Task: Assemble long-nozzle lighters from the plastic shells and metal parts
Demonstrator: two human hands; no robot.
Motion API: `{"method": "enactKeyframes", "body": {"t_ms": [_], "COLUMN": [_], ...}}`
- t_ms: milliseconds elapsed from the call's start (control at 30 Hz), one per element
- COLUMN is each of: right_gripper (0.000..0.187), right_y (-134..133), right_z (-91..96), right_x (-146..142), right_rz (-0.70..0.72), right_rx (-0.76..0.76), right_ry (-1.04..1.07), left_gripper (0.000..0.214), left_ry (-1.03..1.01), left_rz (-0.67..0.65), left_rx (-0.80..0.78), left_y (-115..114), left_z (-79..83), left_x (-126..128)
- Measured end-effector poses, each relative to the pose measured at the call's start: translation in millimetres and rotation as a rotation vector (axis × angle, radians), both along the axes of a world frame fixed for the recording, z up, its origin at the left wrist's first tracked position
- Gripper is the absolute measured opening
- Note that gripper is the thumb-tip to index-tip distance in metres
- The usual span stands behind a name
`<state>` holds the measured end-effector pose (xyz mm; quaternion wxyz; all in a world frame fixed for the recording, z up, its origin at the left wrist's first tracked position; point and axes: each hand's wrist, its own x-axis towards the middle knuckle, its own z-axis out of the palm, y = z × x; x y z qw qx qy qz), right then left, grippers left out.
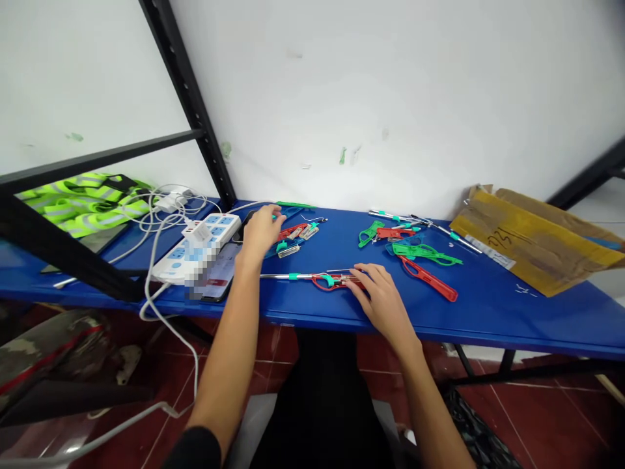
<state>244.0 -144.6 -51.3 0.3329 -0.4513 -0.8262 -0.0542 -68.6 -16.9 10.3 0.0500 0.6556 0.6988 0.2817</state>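
At the far left of the frame I see yellow-green hi-vis vests point(83, 202) heaped behind a black shelf frame point(195, 111); white cables point(161, 210) trail from there onto a white power strip point(198, 251), and a phone point(218, 280) lies against its near side at the front edge of the blue table point(488, 312).

Just right of the strip, my left hand point(261, 231) reaches to the back of the table, fingers curled down over a small cluster of red and teal pieces point(294, 236); I cannot tell whether it grips any of them.

The red-handled tool point(317, 279) lies flat at centre frame, near the front edge; its long axis runs left to right, almost parallel with that edge; the bare metal rod points left towards the phone, a green collar sits midway, and the red loop end is to the right.

My right hand point(383, 296) rests on that red end, fingers spread and flat on it, not closed round it; the two hands are well apart.

Right of centre lies a loose pile of green and red handles point(415, 251), with one long red handle point(430, 279) angled down to the right, near my right hand but apart from it; a flattened cardboard box point(532, 241) fills the right end of the table.
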Motion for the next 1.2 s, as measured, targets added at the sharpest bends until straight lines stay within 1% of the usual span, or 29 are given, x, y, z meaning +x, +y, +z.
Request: {"method": "enactKeyframes", "body": {"t_ms": [33, 67, 133, 233, 333, 400, 533, 633, 700, 767, 800, 867, 900, 933, 967, 1000, 1067, 1133, 1200], "right_gripper": [0.033, 0.032, 0.032, 0.03, 0.029, 0.029, 0.029, 0.026, 0.026, 0.03, 0.035, 0.049, 0.056, 0.062, 0.066, 0.069, 0.071, 0.066, 0.054], "right_y": [0.2, 0.3, 0.5, 0.2, -0.3, -0.5, -0.5, 0.0, 3.2, 12.0, 19.2, 38.6, 49.9, 61.1, 71.4, 79.9, 89.4, 87.5, 77.2], "right_z": [-0.5, -0.9, -1.1, -0.7, -0.5, -0.7, -0.3, 5.1, 13.0, 24.0, 30.2, 42.4, 47.9, 52.7, 56.7, 59.7, 62.9, 63.4, 62.1], "right_x": [0.7, 1.3, 1.8, 1.3, 0.8, 1.1, 3.5, 3.4, -0.7, -10.3, -17.0, -33.0, -41.0, -48.1, -53.6, -56.9, -55.9, -45.0, -27.0], "right_rz": [0.002, 0.006, 0.014, 0.019, 0.025, 0.027, 0.033, 0.064, 0.103, 0.134, 0.14, 0.141, 0.153, 0.189, 0.238, 0.288, 0.369, 0.401, 0.399], "right_rx": [-0.014, -0.024, -0.037, -0.046, -0.04, -0.034, -0.024, -0.024, -0.054, -0.143, -0.212, -0.377, -0.454, -0.508, -0.529, -0.524, -0.484, -0.479, -0.508], "right_ry": [0.012, 0.024, 0.048, 0.085, 0.126, 0.148, 0.207, 0.301, 0.377, 0.455, 0.501, 0.613, 0.659, 0.679, 0.694, 0.717, 0.777, 0.814, 0.763], "left_gripper": [0.039, 0.037, 0.029, 0.016, 0.019, 0.025, 0.035, 0.027, 0.019, 0.013, 0.014, 0.026, 0.034, 0.04, 0.043, 0.044, 0.042, 0.035, 0.028], "left_ry": [0.072, 0.097, 0.121, 0.121, 0.097, 0.075, 0.051, -0.037, -0.205, -0.499, -0.686, -1.063, -1.188, -1.257, -1.275, -1.28, -1.33, -1.32, -1.181], "left_rz": [-0.014, -0.01, -0.004, 0.014, 0.05, 0.091, 0.155, 0.122, 0.024, -0.154, -0.268, -0.542, -0.66, -0.75, -0.813, -0.839, -0.831, -0.845, -0.904], "left_rx": [-0.168, -0.229, -0.275, -0.244, -0.181, -0.111, 0.07, 0.288, 0.405, 0.41, 0.37, 0.227, 0.146, 0.068, -0.005, -0.042, 0.004, 0.047, 0.039], "left_y": [14.6, 26.0, 39.6, 45.1, 45.8, 46.1, 45.0, 42.9, 41.0, 37.6, 35.1, 28.3, 24.4, 20.2, 16.1, 12.0, 3.9, -4.5, -14.1], "left_z": [6.7, 10.8, 10.9, -1.1, -12.4, -15.3, -12.8, -7.6, -3.3, 0.7, 2.3, 4.1, 4.3, 4.0, 3.4, 2.8, 2.1, 3.1, 5.3], "left_x": [-3.7, -5.3, -3.5, 2.6, 2.7, -1.3, -13.1, -16.4, -9.9, 6.4, 18.2, 46.4, 61.1, 74.8, 86.7, 96.2, 106.8, 107.1, 99.9]}}
